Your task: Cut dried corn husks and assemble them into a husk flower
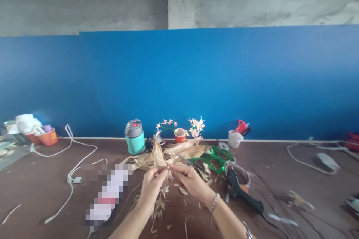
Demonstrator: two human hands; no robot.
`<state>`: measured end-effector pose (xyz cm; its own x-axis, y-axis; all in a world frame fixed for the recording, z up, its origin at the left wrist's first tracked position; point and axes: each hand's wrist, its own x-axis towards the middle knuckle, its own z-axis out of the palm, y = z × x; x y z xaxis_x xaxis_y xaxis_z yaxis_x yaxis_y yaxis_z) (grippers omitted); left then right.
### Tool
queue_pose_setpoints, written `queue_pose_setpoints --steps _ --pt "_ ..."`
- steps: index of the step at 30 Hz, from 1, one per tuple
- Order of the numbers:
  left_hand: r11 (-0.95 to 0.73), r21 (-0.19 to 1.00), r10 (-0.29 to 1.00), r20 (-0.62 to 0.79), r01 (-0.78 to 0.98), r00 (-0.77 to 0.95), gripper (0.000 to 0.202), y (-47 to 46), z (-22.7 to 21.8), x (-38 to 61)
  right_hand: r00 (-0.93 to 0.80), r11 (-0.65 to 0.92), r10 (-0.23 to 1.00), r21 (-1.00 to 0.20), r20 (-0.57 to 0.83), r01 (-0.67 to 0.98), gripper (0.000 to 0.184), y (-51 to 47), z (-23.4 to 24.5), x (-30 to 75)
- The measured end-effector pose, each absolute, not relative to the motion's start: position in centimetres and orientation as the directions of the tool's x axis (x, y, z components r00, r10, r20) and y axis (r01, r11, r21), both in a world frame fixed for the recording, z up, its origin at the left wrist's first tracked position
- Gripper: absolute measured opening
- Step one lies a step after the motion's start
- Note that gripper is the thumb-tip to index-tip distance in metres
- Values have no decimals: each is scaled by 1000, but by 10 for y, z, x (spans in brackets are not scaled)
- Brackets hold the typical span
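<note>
My left hand (153,183) and my right hand (190,180) meet in front of me, fingertips pinched together on a small piece of corn husk (168,167). Its exact shape is mostly hidden by the fingers. Just behind them lies a pile of dried corn husks (186,149), with one broad leaf (157,153) standing up by my left fingers. Scissors (183,158), partly covered, rest behind my right hand. Below the hands, cut star-shaped husk pieces (160,204) are scattered on the brown table (174,227).
Husk flowers (197,124) stand around a paper cup (180,135) near the blue partition (179,82). A turquoise flask (135,142) is left of it. Green ribbon (217,158) and a black glue gun (242,192) lie right. White cables (74,168) cross the left side.
</note>
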<state>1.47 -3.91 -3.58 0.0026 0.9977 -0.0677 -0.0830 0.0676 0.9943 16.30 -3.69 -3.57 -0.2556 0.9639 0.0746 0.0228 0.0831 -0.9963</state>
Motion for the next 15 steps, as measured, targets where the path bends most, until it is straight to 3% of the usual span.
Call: queue_pose_setpoints --steps 6,15 --pt "16 998 1000 -15 -62 19 28 -38 -34 13 -300 -74 953 -988 -30 -137 59 -38 -35 166" --pt "8 997 1000 -8 -73 6 26 -40 -34 15 -305 30 952 -999 39 -36 52 -36 -40 164"
